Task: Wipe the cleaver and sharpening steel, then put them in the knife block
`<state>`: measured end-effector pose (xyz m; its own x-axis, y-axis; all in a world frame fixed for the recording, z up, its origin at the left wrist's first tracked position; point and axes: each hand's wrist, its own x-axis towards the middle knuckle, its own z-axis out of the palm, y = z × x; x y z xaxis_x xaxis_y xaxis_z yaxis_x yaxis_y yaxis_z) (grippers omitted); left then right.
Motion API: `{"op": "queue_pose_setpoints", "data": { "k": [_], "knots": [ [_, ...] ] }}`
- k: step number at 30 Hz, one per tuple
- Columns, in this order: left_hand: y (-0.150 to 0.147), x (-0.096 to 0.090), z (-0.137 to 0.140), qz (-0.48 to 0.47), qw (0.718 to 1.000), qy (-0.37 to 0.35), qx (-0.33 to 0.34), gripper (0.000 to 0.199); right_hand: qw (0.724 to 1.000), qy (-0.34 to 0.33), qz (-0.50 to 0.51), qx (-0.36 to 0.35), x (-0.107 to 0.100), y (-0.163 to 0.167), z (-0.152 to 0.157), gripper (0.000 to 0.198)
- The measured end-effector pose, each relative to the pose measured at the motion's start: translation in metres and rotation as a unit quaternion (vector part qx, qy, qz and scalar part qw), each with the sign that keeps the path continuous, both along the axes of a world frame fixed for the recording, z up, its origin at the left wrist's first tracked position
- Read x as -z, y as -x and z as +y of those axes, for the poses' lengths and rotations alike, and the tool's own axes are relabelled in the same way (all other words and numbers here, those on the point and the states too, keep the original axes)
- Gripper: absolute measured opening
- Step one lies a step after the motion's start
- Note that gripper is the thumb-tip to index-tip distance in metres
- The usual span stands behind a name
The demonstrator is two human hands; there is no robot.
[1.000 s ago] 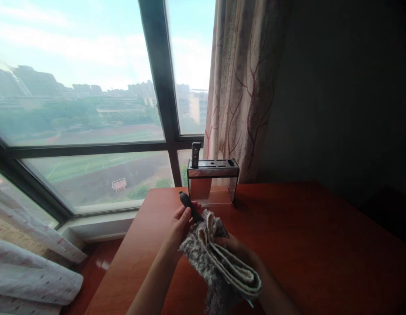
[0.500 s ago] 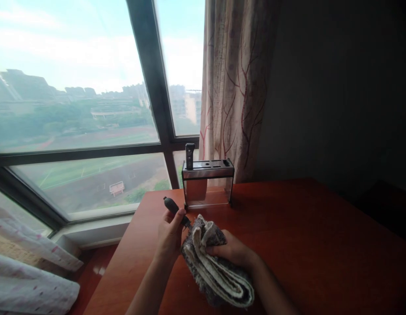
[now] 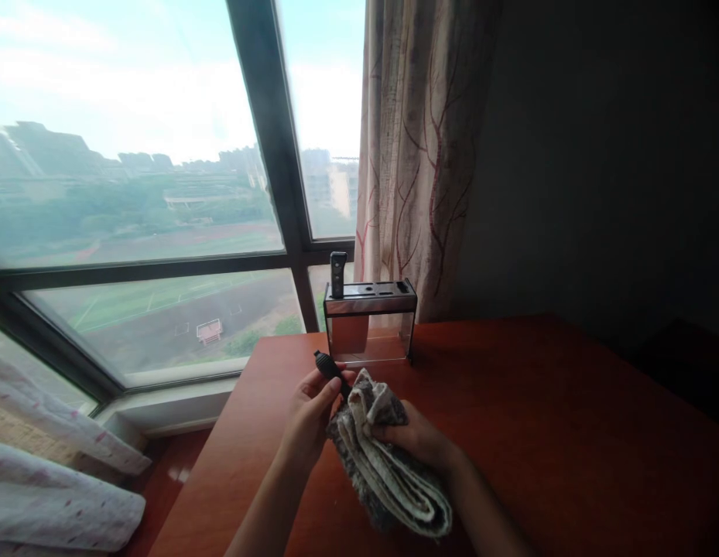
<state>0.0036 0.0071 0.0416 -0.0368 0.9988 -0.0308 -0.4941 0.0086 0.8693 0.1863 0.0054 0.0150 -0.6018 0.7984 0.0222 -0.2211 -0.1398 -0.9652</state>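
Observation:
In my left hand [image 3: 316, 406] is a black ribbed handle [image 3: 330, 367], pinched between thumb and fingers and tilted with its butt up to the left. Its lower end meets a folded grey-and-white cloth [image 3: 388, 464], which hides whatever extends from it; I cannot tell what tool it belongs to. My right hand [image 3: 420, 437] is closed around the thick folds of the cloth, thumb on top. Just beyond both hands stands a knife block [image 3: 371, 303] with a slotted metal top and clear sides. One black-handled knife [image 3: 337, 275] rises upright from its left slot.
Beneath my hands is a reddish-brown wooden table [image 3: 510, 402]. A large window [image 3: 138, 271] lies beyond its left side, and a patterned curtain [image 3: 414, 155] hangs behind the knife block. Lower left, pale fabric [image 3: 57, 495] hangs beside the table.
My left hand has shifted right, bringing the black handle closer in against the cloth, and more of the handle's lower end is covered. The right hand and cloth have moved slightly right.

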Motion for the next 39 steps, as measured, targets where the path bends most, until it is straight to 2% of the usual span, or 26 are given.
{"op": "queue_pose_setpoints", "data": {
  "k": [5, 11, 14, 18, 21, 25, 30, 32, 35, 39],
  "knots": [
    [0.009, 0.006, 0.011, 0.03, 0.99, -0.019, -0.136, 0.029, 0.999, -0.013, -0.029, -0.009, 0.0, 0.001, -0.001, 0.038],
    [0.018, 0.006, 0.016, -0.011, 0.977, -0.001, -0.215, 0.031, 0.998, -0.018, -0.054, -0.031, -0.004, 0.001, -0.003, 0.047],
    [0.014, 0.008, 0.015, 0.019, 0.978, -0.007, -0.207, 0.037, 0.998, -0.011, -0.052, -0.034, -0.003, 0.001, -0.003, 0.045],
    [0.002, 0.009, 0.01, 0.155, 0.971, -0.016, -0.181, 0.032, 0.999, -0.01, -0.029, -0.024, -0.002, 0.003, -0.003, 0.05],
    [-0.009, 0.009, 0.007, 0.194, 0.967, -0.008, -0.162, 0.032, 0.999, -0.017, -0.027, -0.011, 0.0, 0.004, -0.003, 0.048],
    [-0.016, 0.008, 0.003, 0.18, 0.976, -0.024, -0.121, 0.029, 1.0, -0.017, -0.018, 0.004, 0.002, 0.005, -0.002, 0.045],
    [-0.016, 0.002, -0.001, 0.089, 0.994, -0.055, -0.032, 0.021, 0.999, -0.023, -0.001, 0.044, -0.001, 0.005, 0.0, 0.04],
    [-0.015, -0.002, -0.003, 0.072, 0.996, -0.058, -0.017, 0.023, 0.998, -0.029, -0.003, 0.05, -0.002, 0.005, -0.001, 0.039],
    [-0.01, -0.008, -0.002, 0.089, 0.994, -0.052, -0.04, 0.029, 0.996, -0.065, -0.011, 0.061, -0.003, 0.007, -0.003, 0.039],
    [-0.005, -0.02, 0.004, 0.138, 0.983, -0.064, -0.106, 0.032, 0.971, -0.173, -0.083, 0.143, 0.001, 0.013, -0.006, 0.029]
  ]
}}
